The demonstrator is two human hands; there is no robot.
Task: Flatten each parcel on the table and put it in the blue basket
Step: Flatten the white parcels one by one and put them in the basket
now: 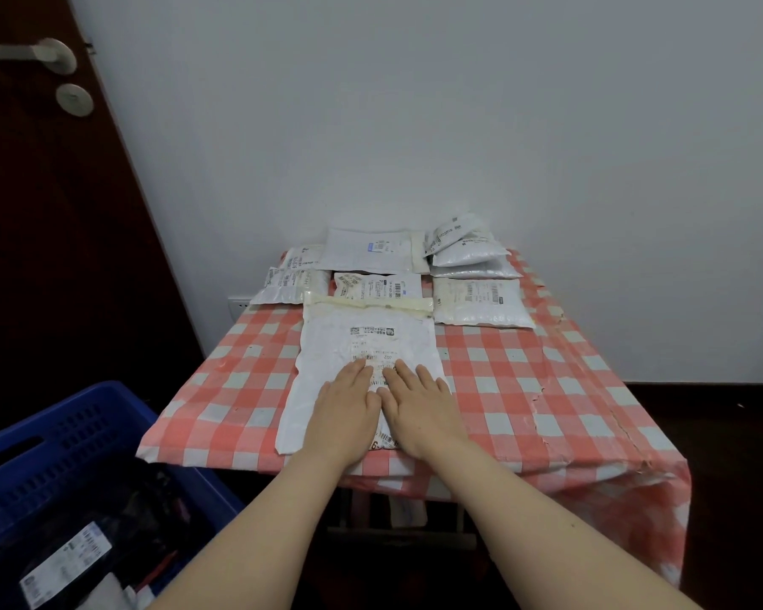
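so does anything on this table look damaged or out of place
Yes. The checked tablecloth is torn along its right side, a ragged split running toward the near right corner. The parcels at the far right corner are heaped unevenly. Both hands lie flat on the big white parcel.

Two bare forearms reach into view from the lower edge, each ending in a bare hand. No sleeve shows on either arm; both are uncovered as far back as the picture's bottom edge. The left grip point(346, 400) wears no glove, ring, or band that can be seen, and its wrist just behind it carries no watch or strap. The right grip point(419, 402) is likewise ungloved, its wrist plain. Fingernails look short; finer detail is too blurred to tell.
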